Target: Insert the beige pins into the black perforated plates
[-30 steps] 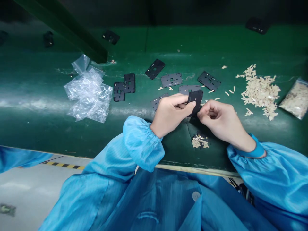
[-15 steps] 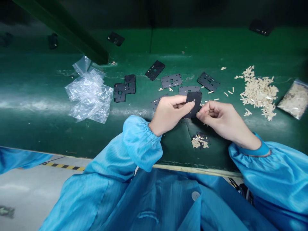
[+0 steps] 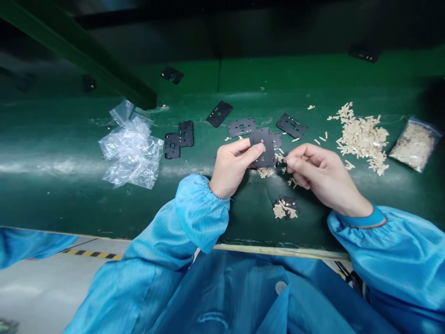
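Observation:
My left hand (image 3: 233, 164) grips a flat black plastic plate (image 3: 263, 155) with small cut-outs, thumb across its face. Just right of the plate's edge, my right hand (image 3: 314, 174) is closed in a pinch, apart from the plate. Whatever is between those fingertips is too small to make out. Behind the held plate lie similar black plates (image 3: 241, 126), one of them partly covered by it. Small cream-coloured strips (image 3: 266, 172) are scattered below and beside the plate. Nearer to me sits a little heap of cream strips and small black pieces (image 3: 285, 207).
A large pile of cream strips (image 3: 363, 137) lies at right, beside a clear bag of them (image 3: 415, 144). Clear plastic bags (image 3: 134, 148) are heaped at left, near two overlapping black plates (image 3: 186, 133). A green post (image 3: 139, 93) rises at back left. A blue sleeve (image 3: 31, 246) shows far left.
My right hand has drawn slightly away from the plate's edge. The plate in my left hand has shifted left and turned a little. The whole view has moved slightly.

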`<state>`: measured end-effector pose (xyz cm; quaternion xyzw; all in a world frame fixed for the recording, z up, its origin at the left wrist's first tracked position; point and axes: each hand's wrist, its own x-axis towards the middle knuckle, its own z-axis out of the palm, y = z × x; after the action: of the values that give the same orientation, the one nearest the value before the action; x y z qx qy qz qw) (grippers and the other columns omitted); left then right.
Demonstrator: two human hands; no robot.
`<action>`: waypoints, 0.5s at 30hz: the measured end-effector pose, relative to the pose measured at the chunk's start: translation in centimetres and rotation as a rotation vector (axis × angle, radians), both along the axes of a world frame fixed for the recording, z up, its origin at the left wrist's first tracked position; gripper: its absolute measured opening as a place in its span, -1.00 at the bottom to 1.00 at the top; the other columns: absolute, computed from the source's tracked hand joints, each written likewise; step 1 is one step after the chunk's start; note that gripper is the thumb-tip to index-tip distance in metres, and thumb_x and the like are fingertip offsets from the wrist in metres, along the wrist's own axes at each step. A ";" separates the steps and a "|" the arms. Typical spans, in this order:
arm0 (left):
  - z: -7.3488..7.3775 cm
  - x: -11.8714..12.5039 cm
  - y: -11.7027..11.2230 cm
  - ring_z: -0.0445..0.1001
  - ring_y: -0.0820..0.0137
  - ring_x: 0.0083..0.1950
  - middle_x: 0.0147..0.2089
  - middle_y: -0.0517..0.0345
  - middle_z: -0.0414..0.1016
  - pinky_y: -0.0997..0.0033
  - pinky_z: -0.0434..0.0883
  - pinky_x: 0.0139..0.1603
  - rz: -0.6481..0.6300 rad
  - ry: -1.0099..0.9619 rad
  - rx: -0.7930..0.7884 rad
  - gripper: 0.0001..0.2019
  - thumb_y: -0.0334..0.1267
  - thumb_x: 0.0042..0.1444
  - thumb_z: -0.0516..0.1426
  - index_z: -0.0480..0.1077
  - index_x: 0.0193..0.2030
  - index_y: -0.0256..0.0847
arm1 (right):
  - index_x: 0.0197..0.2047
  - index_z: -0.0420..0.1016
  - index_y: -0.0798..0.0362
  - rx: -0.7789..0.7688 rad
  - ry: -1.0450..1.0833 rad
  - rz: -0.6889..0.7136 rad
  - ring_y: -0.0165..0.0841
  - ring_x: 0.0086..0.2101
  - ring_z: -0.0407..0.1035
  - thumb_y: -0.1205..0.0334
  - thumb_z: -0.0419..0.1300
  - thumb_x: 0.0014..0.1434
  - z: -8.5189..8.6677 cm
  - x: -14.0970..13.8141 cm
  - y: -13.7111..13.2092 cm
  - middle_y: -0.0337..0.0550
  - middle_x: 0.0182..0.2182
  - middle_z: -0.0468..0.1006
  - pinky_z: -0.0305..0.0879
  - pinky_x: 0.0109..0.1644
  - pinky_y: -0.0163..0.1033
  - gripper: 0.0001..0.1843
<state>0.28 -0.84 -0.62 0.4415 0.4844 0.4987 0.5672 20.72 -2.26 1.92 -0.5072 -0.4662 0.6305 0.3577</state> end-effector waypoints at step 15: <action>-0.1 0.2 -0.4 0.49 0.47 -0.30 -0.25 0.16 0.63 0.45 0.48 -0.22 -0.065 -0.135 -0.070 -0.76 -0.12 0.10 0.37 0.68 -0.12 -0.15 | -0.28 0.44 0.07 0.051 0.017 0.093 -0.52 -0.57 0.18 0.14 0.31 0.27 -0.2 -0.8 -0.5 -0.35 -0.54 0.35 0.08 -0.49 -0.34 -0.80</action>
<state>0.48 -1.20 -0.72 0.4022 0.4477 0.4913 0.6296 19.93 -2.71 1.70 -0.4703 -0.5023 0.6386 0.3445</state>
